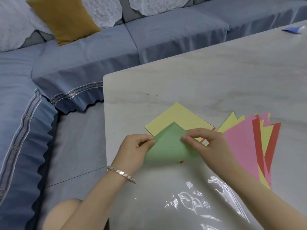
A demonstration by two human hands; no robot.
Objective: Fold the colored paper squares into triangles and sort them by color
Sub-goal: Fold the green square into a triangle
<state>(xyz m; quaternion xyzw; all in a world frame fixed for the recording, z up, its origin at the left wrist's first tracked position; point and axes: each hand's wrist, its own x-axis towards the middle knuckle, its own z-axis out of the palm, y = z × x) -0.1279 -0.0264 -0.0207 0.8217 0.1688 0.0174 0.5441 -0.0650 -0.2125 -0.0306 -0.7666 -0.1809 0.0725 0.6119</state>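
**Green sheet pinched at both side corners, low centre of frame**

Green paper square [167, 145] lifted a little off the pale marble-look table [207, 83], just below the middle of the frame, bowed along its lower edge, upper corner pointing up-frame. Left hand [134, 148] closed on the sheet's left corner, thumb and fingertips pressed together over the paper. Right hand [207, 143] closed on the right corner in the same way, thumb on top, fingers curled under. Scalloped metal bracelet [121, 173] around the left wrist.

Directly above and behind the green sheet, a yellow paper square [179, 118] flat on the table, set diamond-wise, its lower corner hidden under the green. Thin red edge [213, 129] poking out at the yellow sheet's right side and again below the green sheet; how many red sheets there, not possible to tell.

At right of frame, a fanned stack of sheets [249, 143] flat on the table: pink on top, red and yellow strips showing at the right and lower edges, yellow corners at the top left. Stack partly covered by the right hand and forearm.

Clear plastic sleeve [199, 201], crinkled and glinting, across the lower centre and lower right, under the right forearm.

Blue-covered sofa [83, 63] filling the left and top of frame, mustard cushion [63, 20] at upper left. Small blue object [292, 29] at the far upper right table edge, too blurred to name.
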